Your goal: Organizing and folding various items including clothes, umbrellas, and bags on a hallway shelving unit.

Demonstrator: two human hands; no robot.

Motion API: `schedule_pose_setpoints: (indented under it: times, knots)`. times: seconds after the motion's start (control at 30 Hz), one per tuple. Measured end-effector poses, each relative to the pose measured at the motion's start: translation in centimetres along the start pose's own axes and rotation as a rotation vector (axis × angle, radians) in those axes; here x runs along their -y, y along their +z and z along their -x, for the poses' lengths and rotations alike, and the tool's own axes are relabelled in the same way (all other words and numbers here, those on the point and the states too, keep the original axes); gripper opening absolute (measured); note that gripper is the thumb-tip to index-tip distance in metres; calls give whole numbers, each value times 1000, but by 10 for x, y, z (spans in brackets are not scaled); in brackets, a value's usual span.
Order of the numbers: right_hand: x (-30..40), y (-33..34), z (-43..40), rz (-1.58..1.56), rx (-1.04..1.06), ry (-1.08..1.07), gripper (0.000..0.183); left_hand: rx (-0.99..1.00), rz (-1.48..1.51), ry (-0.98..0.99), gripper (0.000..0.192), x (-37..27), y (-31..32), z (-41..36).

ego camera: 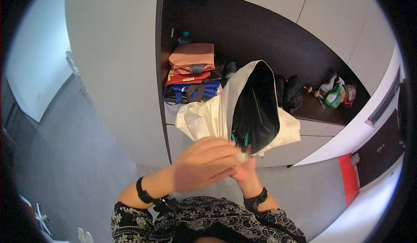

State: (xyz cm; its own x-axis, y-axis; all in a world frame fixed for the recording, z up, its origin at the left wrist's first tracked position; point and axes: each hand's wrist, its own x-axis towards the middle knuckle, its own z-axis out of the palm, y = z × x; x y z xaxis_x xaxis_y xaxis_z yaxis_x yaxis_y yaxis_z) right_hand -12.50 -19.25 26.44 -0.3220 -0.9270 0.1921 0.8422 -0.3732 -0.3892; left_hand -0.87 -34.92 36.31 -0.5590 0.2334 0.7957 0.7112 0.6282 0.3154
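Observation:
A partly folded umbrella (208, 117), cream outside and black inside, points away from me, with its inside facing me and teal rib parts near its lower end. My right hand (245, 171) is around a pale part, seemingly the handle, at that lower end; its fingers are partly hidden. Blurred, my left hand (207, 163) lies across in front of the same end with its fingers stretched out side by side. Whether it grips anything cannot be told. Each wrist wears a black band.
Beyond the umbrella, a dark cabinet niche (202, 12) holds folded orange cloth bags (192, 56), blue bags (208, 90), a bottle (185, 38), black bundled items (290, 91) and a green-and-white package (334, 96). A red mat (348, 179) lies right; white slippers (84, 236) lie lower left.

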Motion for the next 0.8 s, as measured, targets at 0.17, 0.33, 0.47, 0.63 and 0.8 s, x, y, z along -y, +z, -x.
schedule_pose_setpoints:
  times: [0.17,0.33,0.47,0.63,0.8]
  knots:
    - [19,7,21,-6,-39,40,61,-50,-429,53,23,19,26,-22]
    - [49,-4,51,34,-108,54,50,-137,-522,0,19,27,33,-32]
    - [58,-8,64,-11,-127,88,46,-147,-497,-80,35,10,45,-58]
    - [54,-8,66,19,-105,113,47,48,-525,-6,33,12,59,-77]
    - [51,-10,63,3,-44,117,47,223,-583,-60,31,23,62,-72]
